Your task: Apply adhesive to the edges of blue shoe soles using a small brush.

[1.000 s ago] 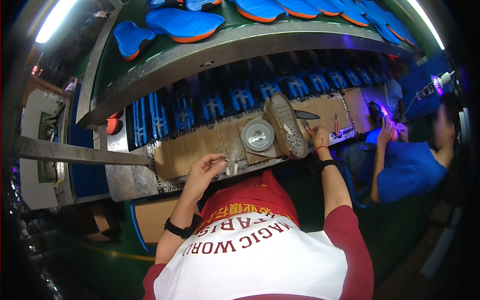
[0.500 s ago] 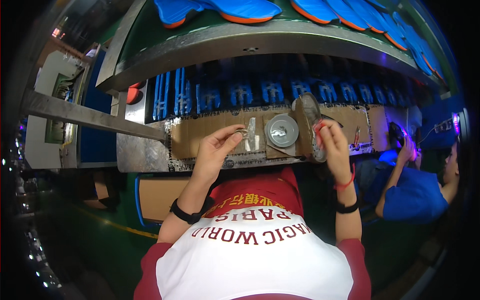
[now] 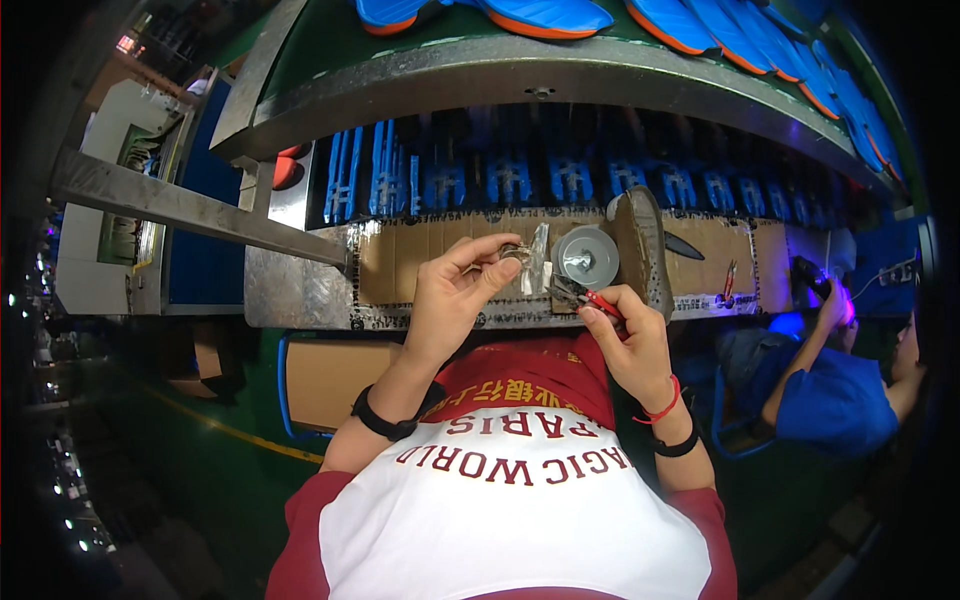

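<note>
My left hand is closed in a pinch on a small shiny ring-shaped metal piece. In my right hand are red-handled pliers, their dark jaws pointing left toward that piece but apart from it. Beyond the pliers sits a round grey dish, with something clear inside it. A clear plastic strip lies between the dish and my left hand. Right of the dish is a long grey shoe-like object, propped on the cardboard.
A dark blade-shaped thing and a red-handled tool lie on the right. Blue fixtures line the back. A metal shelf edge overhangs them, carrying blue-orange insoles. A co-worker in blue works at right.
My right hand has moved left from beside the shoe-like object to the front of the dish, bringing the pliers toward my left hand. The whole view has shifted slightly.
</note>
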The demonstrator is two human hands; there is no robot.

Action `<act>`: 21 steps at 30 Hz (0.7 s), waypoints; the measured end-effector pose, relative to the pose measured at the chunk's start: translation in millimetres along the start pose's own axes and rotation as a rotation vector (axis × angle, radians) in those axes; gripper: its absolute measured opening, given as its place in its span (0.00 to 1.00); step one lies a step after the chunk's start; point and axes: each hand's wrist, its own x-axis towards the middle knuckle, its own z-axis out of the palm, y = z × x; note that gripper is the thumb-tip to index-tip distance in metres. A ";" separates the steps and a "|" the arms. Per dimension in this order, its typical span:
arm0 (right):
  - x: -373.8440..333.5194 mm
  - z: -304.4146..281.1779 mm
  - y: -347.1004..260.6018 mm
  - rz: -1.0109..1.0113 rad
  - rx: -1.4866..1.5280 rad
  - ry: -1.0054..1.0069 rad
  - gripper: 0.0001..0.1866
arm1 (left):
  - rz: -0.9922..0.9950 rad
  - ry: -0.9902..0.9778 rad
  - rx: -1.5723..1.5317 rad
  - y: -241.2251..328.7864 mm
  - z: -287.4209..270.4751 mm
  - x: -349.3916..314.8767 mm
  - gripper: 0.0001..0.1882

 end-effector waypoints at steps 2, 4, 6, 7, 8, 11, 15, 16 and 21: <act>-0.3 0.3 -0.3 -0.016 -0.018 0.001 0.08 | -0.011 0.003 -0.007 -0.2 -0.1 0.5 0.15; -0.1 0.9 -1.3 -0.034 -0.033 0.000 0.08 | -0.028 0.000 -0.037 -0.2 -0.5 1.2 0.15; 0.5 1.5 -2.3 -0.043 -0.035 0.022 0.08 | -0.038 -0.006 -0.050 -1.7 -0.9 2.0 0.15; 0.8 1.4 -2.6 -0.043 -0.034 0.020 0.08 | -0.046 -0.013 -0.063 -2.1 -1.2 2.4 0.15; 1.0 1.0 -2.7 -0.027 -0.039 0.015 0.08 | -0.047 -0.012 -0.062 -2.1 -1.5 2.5 0.15; 1.5 -1.0 -1.3 0.023 -0.032 -0.014 0.08 | -0.062 -0.012 -0.073 -3.3 -2.2 3.3 0.15; 2.4 -0.9 0.2 0.062 -0.001 -0.033 0.08 | -0.059 -0.025 -0.083 -3.9 -1.9 3.8 0.15; 2.8 -0.6 0.3 0.062 -0.001 -0.033 0.08 | -0.056 -0.030 -0.089 -4.1 -1.8 4.0 0.15; 3.7 0.7 3.3 0.060 0.067 -0.026 0.09 | -0.056 -0.042 -0.073 -5.9 -3.4 4.1 0.15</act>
